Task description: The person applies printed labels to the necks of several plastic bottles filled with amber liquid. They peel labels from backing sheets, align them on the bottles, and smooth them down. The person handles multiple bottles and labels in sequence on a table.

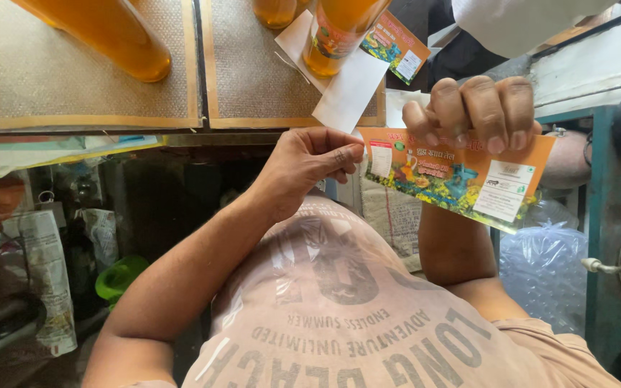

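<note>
Here the right hand [479,111] clamps the top edge of the long orange printed paper label [454,176], held taut above the lap, while the left hand [310,162] pinches its end, apparently to peel the backing.

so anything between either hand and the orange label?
Nothing visible. The left hand pinches the label at its left end, and the right hand grips its top edge; both touch it directly.
</note>
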